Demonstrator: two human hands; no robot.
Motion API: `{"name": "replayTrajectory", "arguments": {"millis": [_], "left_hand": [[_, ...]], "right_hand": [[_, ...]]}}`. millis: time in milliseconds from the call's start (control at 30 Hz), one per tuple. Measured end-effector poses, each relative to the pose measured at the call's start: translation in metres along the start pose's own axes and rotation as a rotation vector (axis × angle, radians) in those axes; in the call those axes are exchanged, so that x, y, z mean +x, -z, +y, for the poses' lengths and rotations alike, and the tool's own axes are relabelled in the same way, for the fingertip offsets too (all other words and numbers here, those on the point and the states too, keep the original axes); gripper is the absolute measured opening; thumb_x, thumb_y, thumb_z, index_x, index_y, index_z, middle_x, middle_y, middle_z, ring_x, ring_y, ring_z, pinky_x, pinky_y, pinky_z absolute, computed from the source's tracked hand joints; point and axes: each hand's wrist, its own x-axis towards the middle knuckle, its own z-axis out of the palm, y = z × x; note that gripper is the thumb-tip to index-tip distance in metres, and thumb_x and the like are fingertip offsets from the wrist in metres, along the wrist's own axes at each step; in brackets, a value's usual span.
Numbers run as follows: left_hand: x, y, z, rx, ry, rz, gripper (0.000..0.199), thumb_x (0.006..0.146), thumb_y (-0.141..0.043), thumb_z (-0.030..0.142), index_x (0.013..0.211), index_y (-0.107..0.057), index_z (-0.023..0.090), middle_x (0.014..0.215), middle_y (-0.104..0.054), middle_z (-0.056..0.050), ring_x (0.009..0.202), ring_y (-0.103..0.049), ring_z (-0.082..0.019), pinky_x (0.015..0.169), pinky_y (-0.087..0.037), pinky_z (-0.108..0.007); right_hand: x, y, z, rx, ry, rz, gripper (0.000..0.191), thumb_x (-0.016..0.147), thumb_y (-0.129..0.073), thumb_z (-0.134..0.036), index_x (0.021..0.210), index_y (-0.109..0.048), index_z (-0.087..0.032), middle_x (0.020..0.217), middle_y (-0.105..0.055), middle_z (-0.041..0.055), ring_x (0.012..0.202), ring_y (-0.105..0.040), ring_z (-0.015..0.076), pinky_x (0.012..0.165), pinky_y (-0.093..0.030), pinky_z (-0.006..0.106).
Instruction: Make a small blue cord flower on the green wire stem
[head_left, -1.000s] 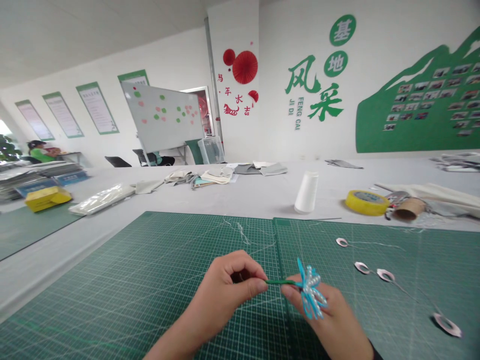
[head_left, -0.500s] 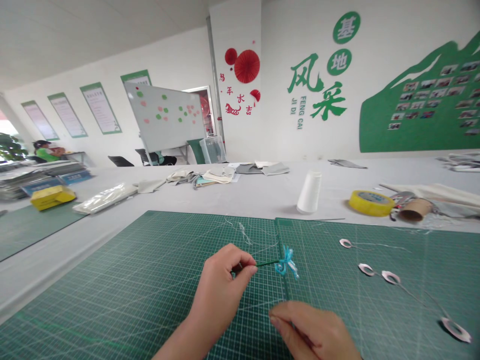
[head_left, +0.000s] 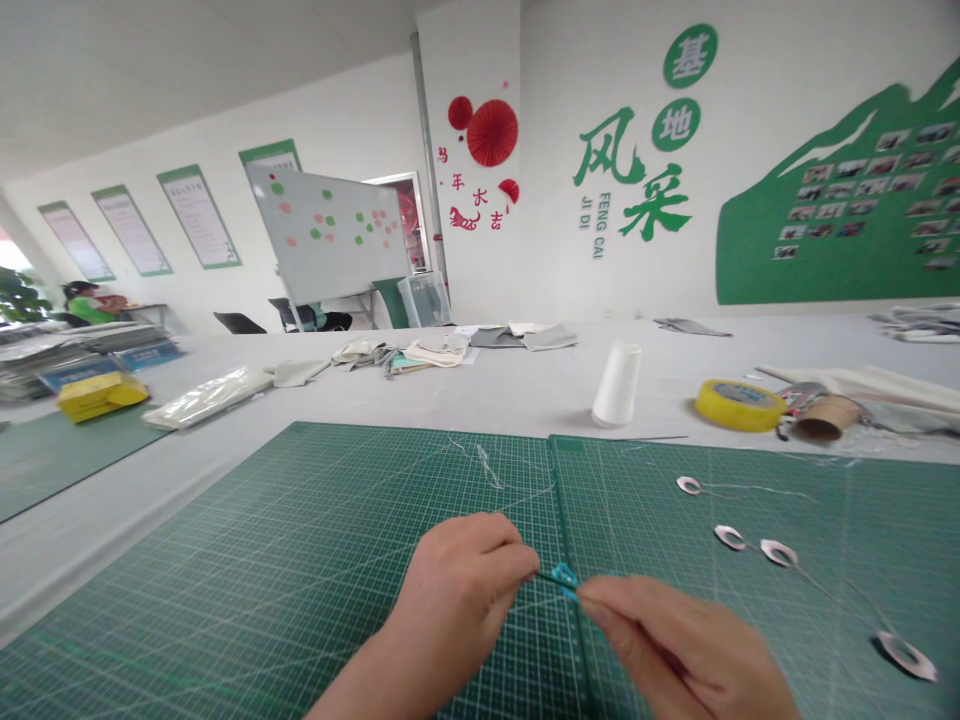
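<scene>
My left hand (head_left: 472, 585) is closed in a pinch around the thin dark green stem of a small blue artificial flower (head_left: 564, 578). The stem points right, and the blue, shiny loops sit at its end. At that end my right hand (head_left: 675, 635) is closed too, with thumb and forefinger pinched on the flower and covering most of its petals. Both hands are above the green cutting mats (head_left: 315, 540), close to the seam between them.
On the right mat lie several pale oval rings with threads (head_left: 780, 553). Loose white thread (head_left: 487, 468) is on the left mat. Behind stand a white thread cone (head_left: 617, 384), a yellow tape roll (head_left: 740, 404) and a cardboard core (head_left: 826, 418). A yellow box (head_left: 102, 397) is at left.
My right hand has moved up and right and now pinches the flower, hiding most of it. My left hand, still on the stem, has shifted slightly right and down and turned over more.
</scene>
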Motion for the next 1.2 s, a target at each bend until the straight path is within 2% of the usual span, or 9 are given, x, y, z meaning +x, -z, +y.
{"name": "replayTrajectory", "arguments": {"millis": [267, 467, 667, 767, 900, 1000, 1067, 1200], "left_hand": [[0.001, 0.007, 0.009, -0.184, -0.063, -0.132, 0.019, 0.090, -0.056, 0.012, 0.081, -0.071, 0.018, 0.078, -0.067, -0.002, 0.072, -0.061, -0.014, 0.066, -0.044, -0.025], [0.004, 0.015, 0.018, -0.464, 0.024, -0.158, 0.012, 0.081, -0.068, 0.005, 0.078, -0.075, 0.015, 0.076, -0.069, -0.002, 0.072, -0.063, -0.012, 0.069, -0.047, -0.020], [0.005, 0.018, 0.019, -0.641, 0.117, -0.124, 0.015, 0.074, -0.074, 0.002, 0.075, -0.076, 0.017, 0.071, -0.068, 0.000, 0.071, -0.061, -0.011, 0.068, -0.046, -0.020], [0.006, 0.017, 0.016, -0.699, 0.197, -0.054, 0.017, 0.072, -0.074, 0.001, 0.074, -0.076, 0.018, 0.071, -0.066, 0.001, 0.069, -0.059, -0.012, 0.066, -0.045, -0.022], [0.007, 0.015, 0.012, -0.736, 0.290, 0.019, 0.013, 0.073, -0.073, 0.006, 0.070, -0.073, 0.019, 0.067, -0.061, 0.002, 0.067, -0.055, -0.013, 0.064, -0.041, -0.025], [0.007, 0.014, 0.010, -0.748, 0.353, 0.044, 0.009, 0.074, -0.071, 0.011, 0.068, -0.071, 0.018, 0.067, -0.060, 0.002, 0.065, -0.053, -0.013, 0.062, -0.039, -0.025], [0.007, 0.013, 0.009, -0.743, 0.382, 0.068, 0.008, 0.074, -0.071, 0.012, 0.068, -0.070, 0.017, 0.067, -0.060, 0.002, 0.065, -0.052, -0.013, 0.061, -0.039, -0.026], [0.008, 0.009, 0.004, -0.740, 0.457, 0.110, 0.007, 0.075, -0.069, 0.015, 0.068, -0.068, 0.017, 0.067, -0.058, 0.001, 0.063, -0.052, -0.013, 0.060, -0.040, -0.026]], "right_hand": [[0.003, 0.011, 0.011, 0.025, -0.068, 0.067, 0.014, 0.091, -0.055, -0.026, 0.089, -0.069, -0.026, 0.077, -0.075, -0.0017, 0.067, -0.071, 0.0141, 0.061, -0.054, 0.018], [0.004, 0.006, 0.023, 0.149, -0.293, -0.019, 0.025, 0.090, -0.055, -0.037, 0.074, -0.069, -0.024, 0.065, -0.066, -0.0024, 0.059, -0.061, 0.0148, 0.055, -0.049, 0.022], [0.004, -0.005, 0.032, 0.303, -0.447, -0.146, 0.031, 0.088, -0.054, -0.043, 0.074, -0.069, -0.021, 0.065, -0.061, -0.0010, 0.060, -0.054, 0.0155, 0.056, -0.043, 0.025], [0.004, -0.011, 0.032, 0.324, -0.497, -0.242, 0.034, 0.087, -0.053, -0.046, 0.073, -0.069, -0.019, 0.061, -0.058, -0.0010, 0.057, -0.050, 0.0149, 0.053, -0.039, 0.025], [0.002, -0.020, 0.028, 0.338, -0.498, -0.273, 0.035, 0.084, -0.054, -0.045, 0.065, -0.064, -0.018, 0.061, -0.057, -0.0007, 0.058, -0.049, 0.0150, 0.055, -0.039, 0.025], [-0.002, -0.025, 0.024, 0.349, -0.492, -0.285, 0.036, 0.085, -0.052, -0.045, 0.061, -0.056, -0.019, 0.059, -0.046, -0.0036, 0.056, -0.043, 0.0134, 0.055, -0.036, 0.025], [-0.005, -0.028, 0.022, 0.367, -0.489, -0.298, 0.037, 0.087, -0.049, -0.045, 0.061, -0.053, -0.020, 0.058, -0.039, -0.0051, 0.055, -0.039, 0.0127, 0.054, -0.034, 0.024], [-0.009, -0.034, 0.017, 0.415, -0.490, -0.335, 0.033, 0.088, -0.048, -0.043, 0.064, -0.053, -0.021, 0.056, -0.036, -0.0063, 0.054, -0.036, 0.0121, 0.053, -0.031, 0.023]]}}
